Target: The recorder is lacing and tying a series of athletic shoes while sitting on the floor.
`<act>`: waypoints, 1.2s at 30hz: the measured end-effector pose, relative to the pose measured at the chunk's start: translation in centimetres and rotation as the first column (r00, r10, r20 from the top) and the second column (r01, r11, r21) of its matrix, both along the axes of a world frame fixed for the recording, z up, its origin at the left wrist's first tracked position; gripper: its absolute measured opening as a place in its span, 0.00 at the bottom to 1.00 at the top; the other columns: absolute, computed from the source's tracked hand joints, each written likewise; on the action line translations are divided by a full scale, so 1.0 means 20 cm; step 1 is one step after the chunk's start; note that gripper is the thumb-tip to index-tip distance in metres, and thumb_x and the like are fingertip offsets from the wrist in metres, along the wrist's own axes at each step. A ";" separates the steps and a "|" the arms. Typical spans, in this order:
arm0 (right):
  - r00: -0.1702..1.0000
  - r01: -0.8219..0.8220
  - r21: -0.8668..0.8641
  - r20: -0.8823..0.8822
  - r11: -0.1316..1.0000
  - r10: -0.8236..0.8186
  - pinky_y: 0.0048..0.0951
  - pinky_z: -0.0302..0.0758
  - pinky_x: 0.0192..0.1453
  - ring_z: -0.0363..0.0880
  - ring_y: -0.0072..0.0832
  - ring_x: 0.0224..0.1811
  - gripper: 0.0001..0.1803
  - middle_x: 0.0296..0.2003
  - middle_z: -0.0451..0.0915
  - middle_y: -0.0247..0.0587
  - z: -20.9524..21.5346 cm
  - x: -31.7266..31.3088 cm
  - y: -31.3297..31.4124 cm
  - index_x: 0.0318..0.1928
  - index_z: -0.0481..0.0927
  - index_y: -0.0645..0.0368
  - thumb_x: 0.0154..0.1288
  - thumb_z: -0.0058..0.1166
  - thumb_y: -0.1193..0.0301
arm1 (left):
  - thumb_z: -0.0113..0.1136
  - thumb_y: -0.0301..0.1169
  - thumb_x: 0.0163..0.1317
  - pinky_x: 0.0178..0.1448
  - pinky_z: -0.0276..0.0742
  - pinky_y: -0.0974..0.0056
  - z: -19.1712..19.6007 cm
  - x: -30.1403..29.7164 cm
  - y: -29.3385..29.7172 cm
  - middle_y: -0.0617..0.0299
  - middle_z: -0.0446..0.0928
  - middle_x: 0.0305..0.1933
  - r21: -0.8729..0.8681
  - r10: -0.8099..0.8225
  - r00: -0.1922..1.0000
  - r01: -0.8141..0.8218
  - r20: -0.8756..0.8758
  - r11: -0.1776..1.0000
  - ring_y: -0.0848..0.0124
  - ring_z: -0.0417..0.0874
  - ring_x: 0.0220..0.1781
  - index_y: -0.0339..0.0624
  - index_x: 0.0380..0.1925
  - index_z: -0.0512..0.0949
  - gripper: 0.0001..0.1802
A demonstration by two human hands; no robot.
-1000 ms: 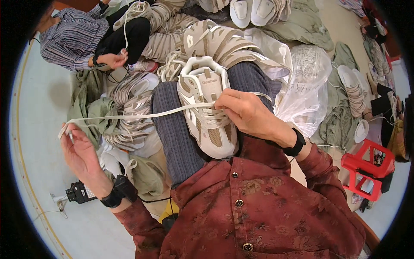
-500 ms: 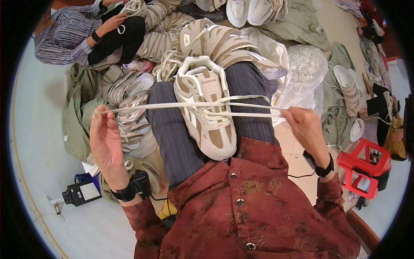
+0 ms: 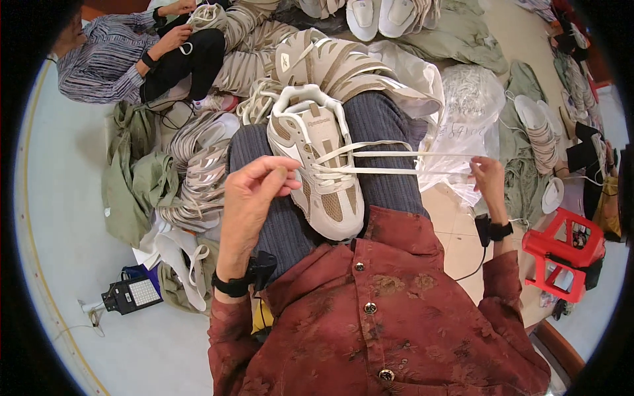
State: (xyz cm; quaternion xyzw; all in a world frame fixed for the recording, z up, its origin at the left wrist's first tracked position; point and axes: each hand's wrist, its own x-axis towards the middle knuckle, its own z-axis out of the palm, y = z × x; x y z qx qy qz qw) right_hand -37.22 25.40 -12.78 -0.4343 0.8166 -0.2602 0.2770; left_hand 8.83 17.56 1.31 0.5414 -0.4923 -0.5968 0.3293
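Note:
A beige and white sneaker (image 3: 337, 201) with brown mesh rests on my lap, toe toward me. Its cream shoelace (image 3: 396, 170) runs from the eyelets in long strands across to the right. My right hand (image 3: 489, 181), held out beyond my knee, pinches the far part of this lace and keeps it stretched. My left hand (image 3: 254, 195) hovers at the sneaker's left side, thumb and forefinger pressed together. Whatever those fingertips may hold does not show.
Shoe uppers (image 3: 347, 63) are heaped beyond my knees, beside a clear plastic bag (image 3: 469, 109) of laces. At upper left a person (image 3: 112, 56) handles another shoe. A red plastic stool (image 3: 564, 254) stands right; a lamp-like panel (image 3: 132, 294) lies left.
My left hand has come in from the far left to the sneaker, and no lace stretches to it now. My right hand has moved outward, drawing the strands longer.

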 end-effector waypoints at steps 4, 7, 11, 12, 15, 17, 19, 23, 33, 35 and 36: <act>0.998 0.058 -0.123 -0.011 0.991 -0.060 0.30 0.74 0.23 0.78 0.27 0.14 0.16 0.20 0.83 0.46 -0.08 -0.07 -0.10 0.48 0.84 0.66 0.62 0.59 0.69 | 0.55 0.28 0.71 0.44 0.77 0.75 -0.04 -0.04 -0.01 0.64 0.82 0.39 -0.064 -0.085 0.996 0.086 0.021 0.994 0.78 0.83 0.39 0.36 0.49 0.82 0.12; 0.956 -0.046 -0.175 -0.295 0.983 -0.008 0.34 0.76 0.28 0.81 0.34 0.19 0.16 0.21 0.83 0.48 -0.12 -0.07 -0.15 0.47 0.84 0.65 0.60 0.61 0.71 | 0.54 0.26 0.71 0.43 0.76 0.76 -0.05 -0.06 -0.02 0.66 0.80 0.38 -0.104 -0.071 0.997 0.072 0.015 0.992 0.79 0.82 0.38 0.39 0.54 0.81 0.14; 0.954 -0.261 0.042 -0.138 0.964 0.264 0.37 0.76 0.32 0.83 0.40 0.27 0.13 0.27 0.83 0.46 0.00 0.07 -0.18 0.43 0.84 0.63 0.57 0.63 0.74 | 0.51 0.22 0.71 0.41 0.77 0.74 -0.07 -0.06 -0.05 0.63 0.80 0.42 -0.206 -0.048 0.998 0.055 0.042 0.977 0.79 0.80 0.34 0.39 0.56 0.79 0.16; 0.954 -0.263 0.042 -0.139 0.964 0.266 0.37 0.76 0.32 0.83 0.40 0.27 0.13 0.27 0.83 0.46 0.06 0.13 -0.17 0.43 0.84 0.63 0.57 0.63 0.74 | 0.50 0.20 0.69 0.39 0.77 0.72 -0.05 -0.07 -0.08 0.63 0.79 0.40 -0.279 -0.056 0.986 0.099 0.158 0.955 0.78 0.79 0.32 0.41 0.58 0.79 0.19; 0.868 -0.495 -0.214 -0.151 0.842 0.472 0.34 0.77 0.32 0.83 0.39 0.31 0.12 0.35 0.83 0.49 0.29 0.43 -0.19 0.44 0.83 0.63 0.57 0.61 0.81 | 0.49 0.16 0.65 0.36 0.76 0.65 -0.03 -0.07 -0.15 0.59 0.75 0.35 -0.426 -0.057 0.911 0.246 0.409 0.871 0.70 0.79 0.29 0.46 0.60 0.78 0.25; 0.861 -0.465 -0.348 0.038 0.814 0.508 0.34 0.78 0.35 0.84 0.40 0.36 0.12 0.40 0.83 0.50 0.45 0.67 -0.22 0.43 0.82 0.64 0.57 0.60 0.83 | 0.49 0.14 0.62 0.35 0.75 0.61 -0.04 -0.08 -0.15 0.56 0.73 0.32 -0.486 -0.042 0.843 0.349 0.536 0.802 0.64 0.79 0.27 0.48 0.60 0.78 0.27; 0.806 -0.500 -0.479 0.048 0.722 0.590 0.34 0.79 0.39 0.83 0.43 0.39 0.12 0.41 0.83 0.49 0.49 0.84 -0.27 0.43 0.82 0.65 0.57 0.59 0.84 | 0.47 0.12 0.59 0.41 0.76 0.62 -0.04 -0.09 -0.15 0.54 0.70 0.31 -0.527 0.069 0.723 0.432 0.688 0.731 0.62 0.77 0.30 0.48 0.59 0.77 0.30; 0.727 -0.621 -0.504 -0.085 0.600 0.681 0.36 0.78 0.39 0.82 0.46 0.38 0.10 0.40 0.82 0.47 0.46 0.96 -0.36 0.42 0.81 0.64 0.57 0.60 0.81 | 0.48 0.14 0.58 0.38 0.75 0.47 -0.08 -0.10 -0.15 0.48 0.72 0.38 -0.561 0.085 0.733 0.435 0.675 0.705 0.44 0.78 0.35 0.49 0.58 0.74 0.28; 0.842 -0.220 -0.385 0.389 0.896 0.374 0.24 0.68 0.30 0.71 0.18 0.26 0.04 0.25 0.77 0.31 0.41 0.68 -0.38 0.36 0.83 0.65 0.66 0.59 0.76 | 0.47 0.12 0.51 0.44 0.75 0.46 -0.12 -0.10 -0.14 0.47 0.74 0.42 -0.517 0.049 0.783 0.361 0.620 0.776 0.44 0.79 0.42 0.43 0.50 0.71 0.25; 0.911 -0.324 -0.433 0.095 0.841 0.400 0.26 0.69 0.32 0.74 0.22 0.28 0.03 0.28 0.79 0.35 0.40 0.62 -0.36 0.37 0.83 0.65 0.64 0.59 0.78 | 0.46 0.11 0.50 0.45 0.75 0.47 -0.14 -0.10 -0.14 0.46 0.75 0.43 -0.499 0.036 0.808 0.328 0.588 0.802 0.44 0.79 0.41 0.42 0.49 0.71 0.25; 0.898 -0.441 -0.445 -0.212 0.780 0.386 0.27 0.71 0.33 0.76 0.26 0.29 0.04 0.31 0.80 0.39 0.41 0.61 -0.36 0.38 0.83 0.65 0.62 0.59 0.80 | 0.46 0.11 0.50 0.44 0.75 0.48 -0.18 -0.09 -0.13 0.46 0.75 0.43 -0.510 0.038 0.808 0.333 0.588 0.793 0.45 0.79 0.41 0.42 0.49 0.71 0.25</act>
